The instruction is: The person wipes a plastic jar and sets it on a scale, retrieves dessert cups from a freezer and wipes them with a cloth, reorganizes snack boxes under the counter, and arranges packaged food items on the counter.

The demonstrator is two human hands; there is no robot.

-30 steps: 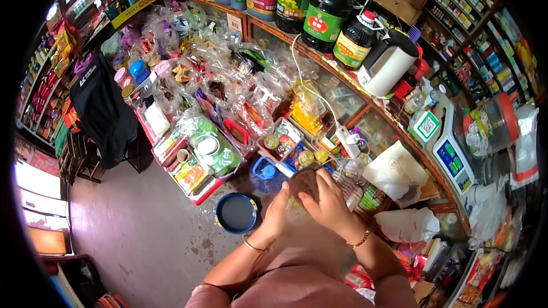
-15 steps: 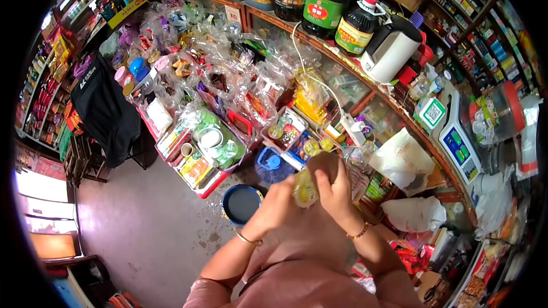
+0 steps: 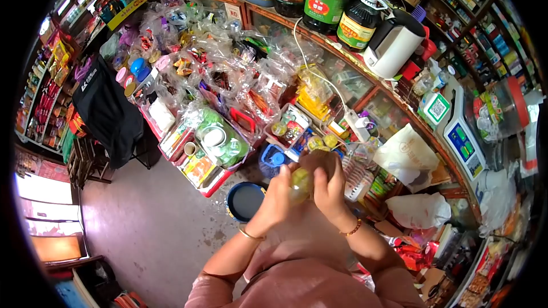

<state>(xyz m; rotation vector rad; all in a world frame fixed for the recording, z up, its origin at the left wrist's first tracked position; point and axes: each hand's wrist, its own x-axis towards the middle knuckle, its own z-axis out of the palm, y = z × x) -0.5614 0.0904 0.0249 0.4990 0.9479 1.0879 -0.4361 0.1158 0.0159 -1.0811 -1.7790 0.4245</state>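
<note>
At the bottom middle of the frame is a person in a pink shirt [image 3: 297,276], with a gold bangle [image 3: 251,235] on one wrist and a string of beads [image 3: 353,229] on the other. Just above the shirt, the two hands are close together. The left hand [image 3: 276,197] is curled around a yellow-green see-through thing [image 3: 301,186], too blurry to name. The right hand [image 3: 332,191] grips a brown cloth-like thing [image 3: 319,161], right beside it. Both are near the middle of the frame. The step looks like using the two together, maybe rubbing; I can't be sure. The next move seems to call for a snug left hold and soft right fingers.

Left of the hands, a round blue tub [image 3: 246,202] sits low, and a blue jug [image 3: 267,165] is just above it. Farther up are lots of plastic bags [image 3: 200,51]. On the right is a scale [image 3: 464,142]. Near the top stand a white kettle [image 3: 394,54] and big dark bottles [image 3: 326,4]. Full shelves [image 3: 468,0] fill the upper right.
</note>
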